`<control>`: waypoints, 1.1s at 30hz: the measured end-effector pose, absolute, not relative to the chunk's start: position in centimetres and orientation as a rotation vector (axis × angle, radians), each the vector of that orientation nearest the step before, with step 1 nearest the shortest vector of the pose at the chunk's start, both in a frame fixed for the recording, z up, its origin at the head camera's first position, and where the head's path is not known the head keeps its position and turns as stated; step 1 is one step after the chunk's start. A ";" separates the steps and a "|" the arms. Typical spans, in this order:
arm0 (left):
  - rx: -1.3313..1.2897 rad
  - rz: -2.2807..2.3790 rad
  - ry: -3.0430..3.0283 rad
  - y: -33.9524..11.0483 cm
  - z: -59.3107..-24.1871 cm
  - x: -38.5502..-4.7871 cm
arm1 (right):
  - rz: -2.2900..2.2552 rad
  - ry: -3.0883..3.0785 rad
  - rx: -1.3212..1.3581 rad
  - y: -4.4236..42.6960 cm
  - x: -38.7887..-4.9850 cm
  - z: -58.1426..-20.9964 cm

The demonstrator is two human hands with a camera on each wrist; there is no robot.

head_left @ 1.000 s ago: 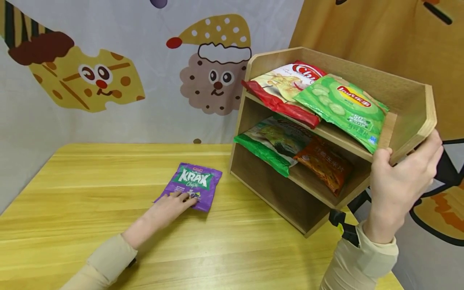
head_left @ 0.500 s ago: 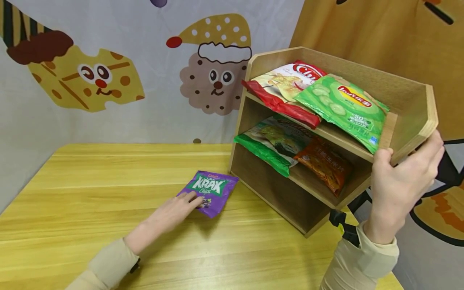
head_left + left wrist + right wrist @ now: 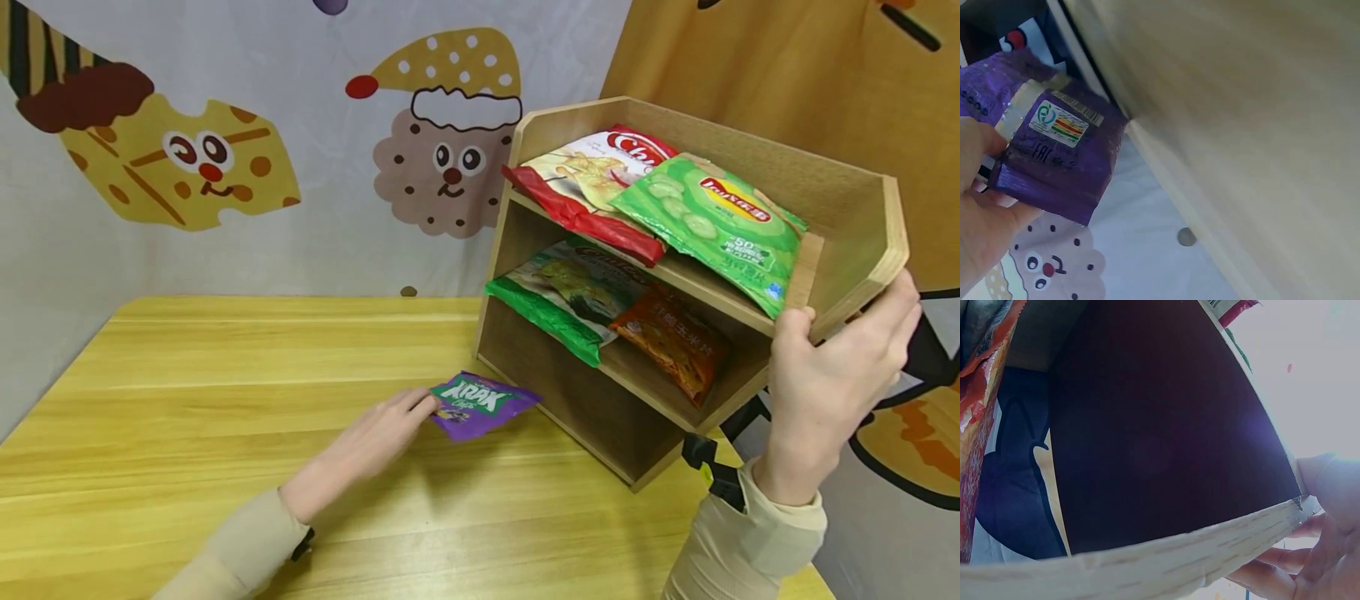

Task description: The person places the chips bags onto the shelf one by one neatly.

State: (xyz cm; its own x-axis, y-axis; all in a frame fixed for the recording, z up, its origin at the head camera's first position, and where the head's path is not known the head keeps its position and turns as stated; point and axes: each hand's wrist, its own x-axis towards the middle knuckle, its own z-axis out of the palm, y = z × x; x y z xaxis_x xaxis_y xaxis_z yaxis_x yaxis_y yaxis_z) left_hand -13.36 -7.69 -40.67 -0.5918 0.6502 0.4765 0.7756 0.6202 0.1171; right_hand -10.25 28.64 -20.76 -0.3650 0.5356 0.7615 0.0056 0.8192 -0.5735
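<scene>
My left hand (image 3: 386,429) pinches a purple Krax chips bag (image 3: 483,407) by its near left edge, lifted a little above the table. In the left wrist view, the thumb and fingers hold the bag's corner, its label side showing. Just to the bag's right stands a wooden three-tier shelf (image 3: 757,160), its bottom compartment open toward the bag. My right hand (image 3: 832,383) grips the shelf's right side panel near the top tier, thumb at the front edge. In the right wrist view, the fingers (image 3: 1266,578) curl around the board's edge.
A red-and-white chips bag (image 3: 588,171) and a green Lay's bag (image 3: 712,221) lie on the top tier. On the middle tier are a green-edged bag (image 3: 558,304) and an orange bag (image 3: 675,337). Behind the table (image 3: 225,367) hangs a printed cloth.
My left hand has moved right with the purple chips bag, lifting it off the table and bringing it close to the shelf's bottom compartment. The right hand keeps its hold.
</scene>
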 end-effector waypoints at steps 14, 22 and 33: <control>-1.110 -0.300 -2.057 -3.7 -38.1 -15.5 | 0.593 -1.881 -0.418 28.7 -10.2 -20.8; -1.057 -0.344 -1.974 -1.5 -36.7 -17.3 | 0.594 -1.881 -0.414 28.6 -10.2 -20.6; -1.056 -0.247 -2.033 1.5 -37.8 -18.7 | 0.598 -1.885 -0.430 28.6 -10.3 -20.6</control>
State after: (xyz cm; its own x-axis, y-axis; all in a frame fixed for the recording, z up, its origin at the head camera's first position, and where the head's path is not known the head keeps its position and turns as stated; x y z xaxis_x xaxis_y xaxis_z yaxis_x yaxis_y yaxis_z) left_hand -18.67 1.49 -37.78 -0.3191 0.5957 0.7372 0.7546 0.6303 -0.1827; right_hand -10.28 28.64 -20.64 -0.3730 0.5502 0.7471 0.0187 0.8095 -0.5869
